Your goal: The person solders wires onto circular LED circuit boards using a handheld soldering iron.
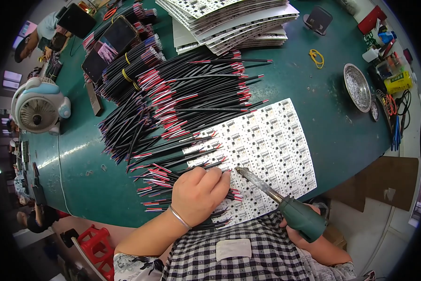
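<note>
My right hand [293,234] grips a soldering iron [302,217] by its thick green handle. The iron's hot tip rests at or just above a white sheet of small circuit boards [288,145], close to my left fingertips. With fingers curled and pinched, my left hand [199,191] holds a black cable [214,164] by its bared end, where thin red and white wires meet the board. More short cables [161,180] lie under and beside that hand. Several cables run along the sheet's left side with their ends over it. The exact contact at the tip is too small to tell.
Beyond the sheet lie heaps of black cables [206,89] and a tall stack of board sheets [234,23]. A phone [109,47] leans on bundled cables. A fan [38,107] stands left; a metal bowl [357,88] and tools sit right. Another person [30,44] is far left.
</note>
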Action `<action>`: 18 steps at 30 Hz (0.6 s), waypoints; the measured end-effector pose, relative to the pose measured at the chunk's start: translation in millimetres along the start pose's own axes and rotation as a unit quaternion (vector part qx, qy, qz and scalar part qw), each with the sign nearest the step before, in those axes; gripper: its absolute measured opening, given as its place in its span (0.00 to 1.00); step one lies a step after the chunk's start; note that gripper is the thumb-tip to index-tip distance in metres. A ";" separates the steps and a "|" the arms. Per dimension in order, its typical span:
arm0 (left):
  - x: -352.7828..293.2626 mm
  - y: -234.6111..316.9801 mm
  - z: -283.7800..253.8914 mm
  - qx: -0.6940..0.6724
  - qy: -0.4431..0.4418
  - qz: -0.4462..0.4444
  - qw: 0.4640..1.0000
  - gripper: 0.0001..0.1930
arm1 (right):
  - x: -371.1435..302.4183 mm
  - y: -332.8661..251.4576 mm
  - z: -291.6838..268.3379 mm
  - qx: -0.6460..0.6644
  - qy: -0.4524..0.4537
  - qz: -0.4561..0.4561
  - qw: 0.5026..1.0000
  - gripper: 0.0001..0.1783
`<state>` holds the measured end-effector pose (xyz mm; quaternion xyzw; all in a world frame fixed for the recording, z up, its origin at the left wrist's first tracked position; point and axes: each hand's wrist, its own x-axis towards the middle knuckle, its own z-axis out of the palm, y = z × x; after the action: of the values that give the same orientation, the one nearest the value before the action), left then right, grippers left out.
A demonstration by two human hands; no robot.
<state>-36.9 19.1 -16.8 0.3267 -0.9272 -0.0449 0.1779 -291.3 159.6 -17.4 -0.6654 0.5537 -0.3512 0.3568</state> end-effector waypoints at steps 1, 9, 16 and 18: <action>0.1 -0.1 -0.1 0.000 0.001 0.000 1.000 0.13 | -0.4 0.5 1.0 -0.001 0.000 0.000 1.000 0.20; -3.2 -0.5 5.9 -0.022 0.004 -0.008 1.000 0.13 | 3.6 -1.5 0.5 0.042 -0.020 0.023 0.999 0.18; -2.3 -0.9 6.1 -0.033 0.007 -0.010 0.999 0.12 | -2.5 2.1 0.5 0.007 -0.027 -0.001 1.000 0.19; -2.4 -0.8 6.4 -0.038 0.011 -0.015 0.999 0.12 | -12.0 6.2 1.3 0.095 -0.040 0.112 0.988 0.18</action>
<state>-37.0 19.7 -23.7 0.3336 -0.9180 -0.0789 0.1991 -294.9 170.8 -24.4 -0.5759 0.5740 -0.3335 0.4771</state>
